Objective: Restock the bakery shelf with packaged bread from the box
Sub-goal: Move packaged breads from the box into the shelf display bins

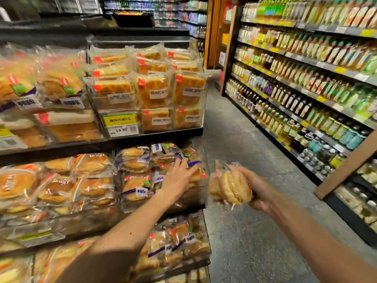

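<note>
My right hand (256, 188) grips a clear bag of round bread (229, 185) and holds it in the aisle, just off the right end of the bakery shelf (155, 134). My left hand (179, 176) reaches into the middle tier and rests with spread fingers on the bagged buns (190, 160) stacked at its right end. The shelf's tiers are packed with wrapped loaves and buns. No box is in view.
A yellow and white price tag (121, 124) reading 19.90 hangs on the upper tier. Across the grey aisle floor (255, 231) stands a long shelf of bottles (306, 82). A wooden-framed display (346, 170) juts in at the right.
</note>
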The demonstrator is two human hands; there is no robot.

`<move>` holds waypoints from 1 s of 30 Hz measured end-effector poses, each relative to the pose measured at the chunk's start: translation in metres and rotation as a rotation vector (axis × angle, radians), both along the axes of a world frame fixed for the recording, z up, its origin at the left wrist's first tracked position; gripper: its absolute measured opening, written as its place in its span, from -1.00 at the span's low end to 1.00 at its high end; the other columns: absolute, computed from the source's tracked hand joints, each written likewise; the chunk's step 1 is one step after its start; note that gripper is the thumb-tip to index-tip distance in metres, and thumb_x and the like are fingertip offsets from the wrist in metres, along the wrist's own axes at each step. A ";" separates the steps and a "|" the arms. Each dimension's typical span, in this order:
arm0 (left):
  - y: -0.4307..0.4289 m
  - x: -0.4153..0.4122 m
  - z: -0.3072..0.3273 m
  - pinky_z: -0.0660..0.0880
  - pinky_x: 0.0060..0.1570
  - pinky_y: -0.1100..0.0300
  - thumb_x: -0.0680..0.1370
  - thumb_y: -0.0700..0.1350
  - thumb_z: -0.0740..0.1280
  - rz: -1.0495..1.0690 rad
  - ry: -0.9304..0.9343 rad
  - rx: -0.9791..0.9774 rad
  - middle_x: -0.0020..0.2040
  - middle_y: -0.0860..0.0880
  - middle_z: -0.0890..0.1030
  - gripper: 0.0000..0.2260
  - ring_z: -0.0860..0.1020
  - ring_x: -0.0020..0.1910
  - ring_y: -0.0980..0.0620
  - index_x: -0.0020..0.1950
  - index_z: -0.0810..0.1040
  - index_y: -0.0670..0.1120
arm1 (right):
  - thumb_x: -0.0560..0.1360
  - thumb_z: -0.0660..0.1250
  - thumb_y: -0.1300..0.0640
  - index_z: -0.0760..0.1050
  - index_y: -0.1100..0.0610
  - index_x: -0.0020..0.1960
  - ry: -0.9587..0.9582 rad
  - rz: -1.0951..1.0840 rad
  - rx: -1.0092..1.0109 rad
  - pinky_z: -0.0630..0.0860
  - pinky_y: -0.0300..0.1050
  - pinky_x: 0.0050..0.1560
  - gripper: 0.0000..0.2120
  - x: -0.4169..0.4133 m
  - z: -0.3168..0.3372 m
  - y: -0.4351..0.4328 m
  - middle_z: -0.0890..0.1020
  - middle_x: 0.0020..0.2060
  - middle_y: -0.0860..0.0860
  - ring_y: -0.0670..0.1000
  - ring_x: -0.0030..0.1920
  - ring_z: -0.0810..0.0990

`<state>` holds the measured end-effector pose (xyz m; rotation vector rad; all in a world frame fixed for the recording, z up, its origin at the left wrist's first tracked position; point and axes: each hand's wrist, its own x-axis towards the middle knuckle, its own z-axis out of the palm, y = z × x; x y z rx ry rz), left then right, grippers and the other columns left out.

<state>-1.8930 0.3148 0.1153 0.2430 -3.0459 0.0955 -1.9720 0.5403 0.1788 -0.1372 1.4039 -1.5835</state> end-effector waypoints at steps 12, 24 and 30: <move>0.034 0.039 0.048 0.41 -0.05 0.15 0.53 0.43 -0.15 0.326 0.466 1.127 -0.09 0.05 0.54 -0.23 0.53 -0.08 0.06 0.18 0.63 -0.07 | 0.43 0.44 -0.09 0.49 0.31 0.25 0.122 0.117 -0.039 0.65 0.02 -0.20 -0.42 -0.015 0.016 -0.048 0.64 0.03 0.28 0.16 -0.08 0.67; -0.014 0.129 0.088 0.62 -0.05 -0.09 0.60 -0.01 0.33 0.583 0.593 1.649 0.06 -0.20 0.69 -0.70 0.64 0.03 -0.29 0.25 0.51 -0.16 | 0.52 0.18 0.23 0.43 0.26 0.35 -0.001 0.146 -0.156 0.65 0.16 -0.13 -0.59 0.015 0.022 -0.103 0.56 0.24 0.32 0.29 0.15 0.62; -0.059 0.167 0.085 0.59 -0.30 0.11 0.55 0.02 0.40 0.661 0.690 1.624 0.01 -0.23 0.70 -0.64 0.60 -0.11 -0.22 0.22 0.50 -0.19 | 0.53 0.34 0.35 0.35 0.01 0.38 0.233 0.168 -0.075 0.60 0.13 -0.11 -0.51 0.016 0.027 -0.112 0.59 0.12 0.25 0.14 -0.09 0.67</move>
